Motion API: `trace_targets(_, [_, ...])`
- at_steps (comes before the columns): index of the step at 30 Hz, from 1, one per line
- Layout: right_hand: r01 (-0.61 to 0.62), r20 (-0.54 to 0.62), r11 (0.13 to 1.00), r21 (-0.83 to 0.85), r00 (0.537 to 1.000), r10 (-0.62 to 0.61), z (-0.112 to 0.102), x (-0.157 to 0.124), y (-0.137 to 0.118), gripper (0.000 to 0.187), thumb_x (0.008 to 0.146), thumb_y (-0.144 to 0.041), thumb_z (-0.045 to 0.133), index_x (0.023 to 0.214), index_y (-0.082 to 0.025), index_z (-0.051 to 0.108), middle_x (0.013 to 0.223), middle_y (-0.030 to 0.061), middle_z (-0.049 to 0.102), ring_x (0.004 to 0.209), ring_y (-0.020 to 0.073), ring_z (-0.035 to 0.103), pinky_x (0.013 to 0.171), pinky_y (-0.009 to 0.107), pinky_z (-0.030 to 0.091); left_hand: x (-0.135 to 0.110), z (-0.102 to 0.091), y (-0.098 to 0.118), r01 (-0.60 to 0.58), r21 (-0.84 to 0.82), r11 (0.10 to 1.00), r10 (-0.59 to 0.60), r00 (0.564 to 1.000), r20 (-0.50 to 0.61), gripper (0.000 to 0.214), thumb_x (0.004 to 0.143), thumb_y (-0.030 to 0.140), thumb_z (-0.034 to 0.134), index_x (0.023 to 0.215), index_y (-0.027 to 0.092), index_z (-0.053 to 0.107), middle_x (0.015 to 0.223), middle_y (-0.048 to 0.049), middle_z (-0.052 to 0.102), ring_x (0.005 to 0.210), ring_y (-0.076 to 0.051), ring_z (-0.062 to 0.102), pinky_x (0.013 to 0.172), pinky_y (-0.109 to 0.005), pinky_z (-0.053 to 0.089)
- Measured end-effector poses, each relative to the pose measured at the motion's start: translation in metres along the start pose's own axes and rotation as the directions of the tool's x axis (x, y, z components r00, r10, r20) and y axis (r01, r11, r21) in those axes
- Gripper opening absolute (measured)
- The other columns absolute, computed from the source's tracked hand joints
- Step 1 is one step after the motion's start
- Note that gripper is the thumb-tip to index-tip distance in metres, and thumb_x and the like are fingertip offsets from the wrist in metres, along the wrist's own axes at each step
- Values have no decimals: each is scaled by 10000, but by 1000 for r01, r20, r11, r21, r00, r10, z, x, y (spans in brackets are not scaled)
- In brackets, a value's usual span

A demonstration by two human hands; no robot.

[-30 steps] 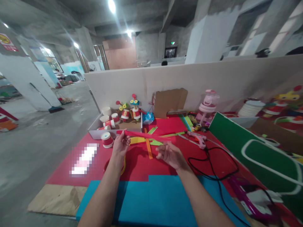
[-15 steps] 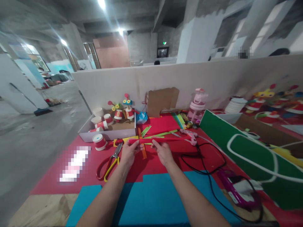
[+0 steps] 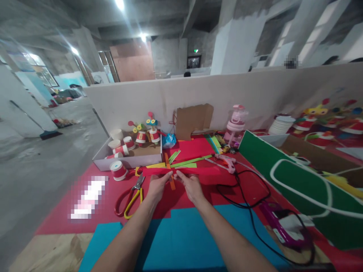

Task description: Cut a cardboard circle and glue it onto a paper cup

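A long red paper strip (image 3: 202,171) runs crosswise above the red tabletop. My left hand (image 3: 159,184) pinches it near its middle, and my right hand (image 3: 190,185) pinches it just beside, thumbs almost meeting. Behind and under the strip lie an orange strip (image 3: 172,183), a green strip (image 3: 191,161) and a yellow strip (image 3: 155,166). Scissors (image 3: 133,196) with one red and one yellow handle rest left of my left hand. To the right of my right hand lies a pink glue gun (image 3: 227,162).
A white box (image 3: 127,163) holds red-and-white cups and two cup figures; another cup (image 3: 118,170) stands before it. Blue sheets (image 3: 195,238) cover the near edge. A black cord (image 3: 249,215) loops beside a purple power strip (image 3: 286,226) and a green-sided box (image 3: 297,185).
My hands have come closer together along the red paper strip, the left moving right and the right moving left. More of the strip now sticks out to the left.
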State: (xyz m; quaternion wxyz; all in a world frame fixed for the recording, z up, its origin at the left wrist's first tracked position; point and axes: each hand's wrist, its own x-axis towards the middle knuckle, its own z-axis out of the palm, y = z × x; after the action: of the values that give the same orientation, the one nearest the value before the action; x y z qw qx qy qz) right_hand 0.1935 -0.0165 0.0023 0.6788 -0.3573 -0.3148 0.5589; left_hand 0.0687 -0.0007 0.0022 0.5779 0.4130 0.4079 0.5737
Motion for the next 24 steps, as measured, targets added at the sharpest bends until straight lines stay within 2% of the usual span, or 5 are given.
trace_targets(3, [-9,-18,1000,3,1000,9,-1,1,-5,291,581,-380,858,719,-168,715,651,9,705,629,173,664,704,342,583,1,0,3,-42,-3,999,42,999,11,251,618,332,835,626,131,686,598,-28,671,589,-130,607,626,-239,478])
trace_targets(8, [10,-27,1000,8,1000,-10,0,2,-5,279,575,-358,865,715,-171,712,647,1,707,614,161,662,688,325,586,-3,4,5,5,-77,997,-1,998,60,232,602,299,843,621,127,689,581,-28,659,582,-127,592,629,-239,473])
trace_targets(14, [7,-22,1000,15,1000,-7,-2,3,-2,287,581,-357,862,733,-167,709,639,-3,698,597,151,650,663,310,584,-4,5,6,27,-92,995,-22,998,55,255,591,284,848,554,125,652,545,-27,638,575,-135,600,604,-239,461])
trace_targets(24, [1,-36,1000,27,999,0,-3,4,-2,290,573,-335,870,738,-173,696,662,0,697,597,151,646,677,325,589,-6,8,10,61,-133,989,-55,997,52,259,553,275,866,609,115,670,545,-22,634,563,-133,599,593,-244,467])
